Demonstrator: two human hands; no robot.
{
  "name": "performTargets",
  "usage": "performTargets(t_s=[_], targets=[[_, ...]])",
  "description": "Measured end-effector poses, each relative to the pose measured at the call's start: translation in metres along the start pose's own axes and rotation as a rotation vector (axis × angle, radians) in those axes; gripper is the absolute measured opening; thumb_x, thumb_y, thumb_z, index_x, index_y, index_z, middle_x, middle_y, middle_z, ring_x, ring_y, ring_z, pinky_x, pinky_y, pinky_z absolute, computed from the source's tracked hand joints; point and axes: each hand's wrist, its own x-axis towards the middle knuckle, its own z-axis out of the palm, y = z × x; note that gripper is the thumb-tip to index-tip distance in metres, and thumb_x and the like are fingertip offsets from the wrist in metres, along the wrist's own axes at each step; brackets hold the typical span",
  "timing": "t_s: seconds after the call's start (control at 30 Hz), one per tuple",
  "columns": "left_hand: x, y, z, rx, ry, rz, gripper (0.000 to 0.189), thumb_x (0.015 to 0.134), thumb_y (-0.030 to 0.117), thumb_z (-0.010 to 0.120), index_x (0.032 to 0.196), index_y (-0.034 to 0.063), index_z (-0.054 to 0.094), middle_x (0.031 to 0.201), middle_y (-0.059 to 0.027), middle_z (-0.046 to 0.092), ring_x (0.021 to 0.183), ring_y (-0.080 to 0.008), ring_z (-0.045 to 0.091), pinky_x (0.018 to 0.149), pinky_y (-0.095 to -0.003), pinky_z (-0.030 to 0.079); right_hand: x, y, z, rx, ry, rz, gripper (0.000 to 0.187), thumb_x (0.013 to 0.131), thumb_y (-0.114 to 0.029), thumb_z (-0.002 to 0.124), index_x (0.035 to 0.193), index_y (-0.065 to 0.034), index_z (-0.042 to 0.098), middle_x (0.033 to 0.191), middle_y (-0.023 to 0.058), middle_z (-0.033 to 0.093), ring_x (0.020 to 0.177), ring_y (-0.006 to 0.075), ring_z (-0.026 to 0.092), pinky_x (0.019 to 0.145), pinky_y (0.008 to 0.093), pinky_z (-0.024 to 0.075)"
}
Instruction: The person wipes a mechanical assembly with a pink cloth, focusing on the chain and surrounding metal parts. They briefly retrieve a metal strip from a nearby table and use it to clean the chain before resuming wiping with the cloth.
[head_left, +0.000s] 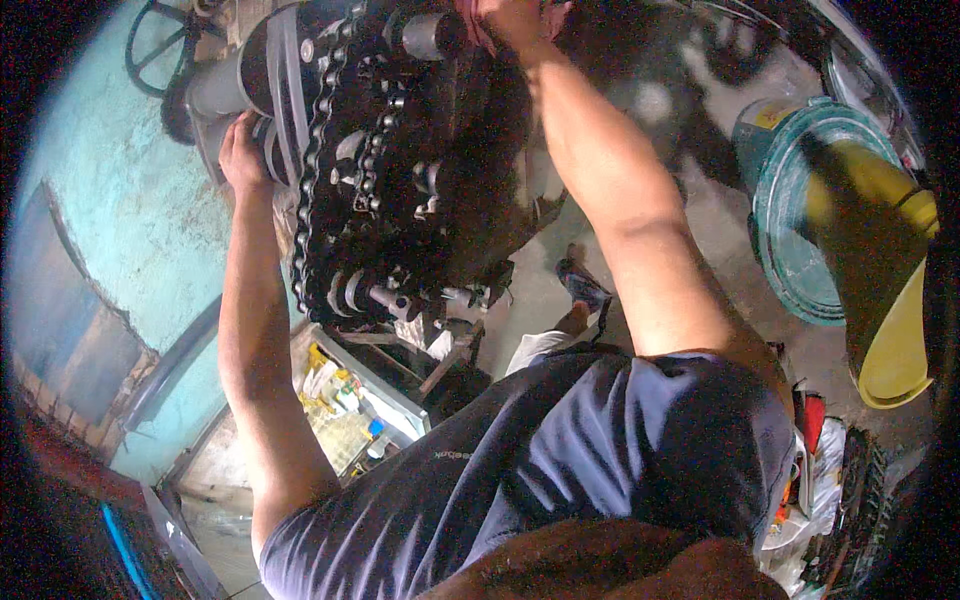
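A dark, greasy machine stands before me, with a long roller chain along its left side and a shorter chain further in. My left hand lies against a grey metal drum or pulley, fingers bent over its surface; its thumb is hard to make out. Right beside those fingers a grey belt runs round the pulleys. At the top edge, partly cut off, my right hand is on the machine's far side near a grey cylinder. Reddish material, possibly cloth, shows around it; its grip is unclear.
A spoked handwheel is by the turquoise wall. Below the machine, a tray holds small items. On the right are a lidded green bucket and a curved yellow object. A sandalled foot shows on the floor.
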Motion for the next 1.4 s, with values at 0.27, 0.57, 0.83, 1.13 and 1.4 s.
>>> performTargets(t_s=[0.27, 0.57, 0.83, 1.13, 1.4], targets=[[-0.009, -0.01, -0.008, -0.035, 0.016, -0.072, 0.035, 0.098, 0.024, 0.057, 0.114, -0.0006, 0.075, 0.116, -0.0091, 0.074, 0.109, -0.0197, 0.066, 0.1, -0.0323, 0.047, -0.195, -0.044, 0.059, -0.02, -0.103, -0.215, 0.038, 0.097, -0.018, 0.065, 0.13, -0.0009, 0.057, 0.121, 0.0069, 0.057, 0.111, 0.0172, 0.059, 0.09, 0.0349, 0.0525], [0.004, 0.002, 0.0, -0.144, 0.017, -0.151, 0.03, 0.095, 0.022, 0.063, 0.111, -0.0009, 0.074, 0.11, -0.0094, 0.073, 0.101, -0.02, 0.067, 0.093, -0.0325, 0.051, -0.094, 0.023, 0.043, 0.264, -0.19, 0.254, 0.047, 0.099, -0.028, 0.06, 0.139, -0.0041, 0.053, 0.116, 0.0086, 0.066, 0.104, 0.018, 0.064, 0.091, 0.0334, 0.0545], [-0.005, -0.014, -0.007, -0.136, -0.034, -0.045, 0.027, 0.096, 0.019, 0.061, 0.111, -0.0011, 0.072, 0.108, -0.0101, 0.072, 0.1, -0.0225, 0.067, 0.092, -0.0342, 0.052, -0.257, -0.04, 0.069, 0.639, 0.023, 0.458, 0.026, 0.101, -0.031, 0.058, 0.113, -0.0087, 0.064, 0.113, 0.0106, 0.067, 0.102, 0.0223, 0.064, 0.094, 0.04, 0.0528], [0.005, -0.003, -0.009, 0.078, -0.071, 0.135, 0.03, 0.095, 0.019, 0.061, 0.113, -0.0018, 0.072, 0.11, -0.0107, 0.073, 0.102, -0.0221, 0.067, 0.093, -0.033, 0.052, -0.161, -0.025, 0.016, 0.162, 0.066, 0.268, 0.03, 0.106, -0.038, 0.057, 0.111, -0.0082, 0.06, 0.087, 0.0094, 0.069, 0.077, 0.0183, 0.07, 0.062, 0.0338, 0.0592], [0.002, -0.024, -0.01, -0.001, -0.04, 0.132, 0.03, 0.096, 0.02, 0.061, 0.113, -0.002, 0.074, 0.111, -0.0087, 0.073, 0.102, -0.0212, 0.067, 0.094, -0.0321, 0.051, -0.266, -0.054, 0.042, 0.424, -0.069, 0.274, 0.024, 0.104, -0.027, 0.061, 0.121, -0.0108, 0.058, 0.099, 0.0029, 0.067, 0.08, 0.0099, 0.063, 0.07, 0.0285, 0.0546]])
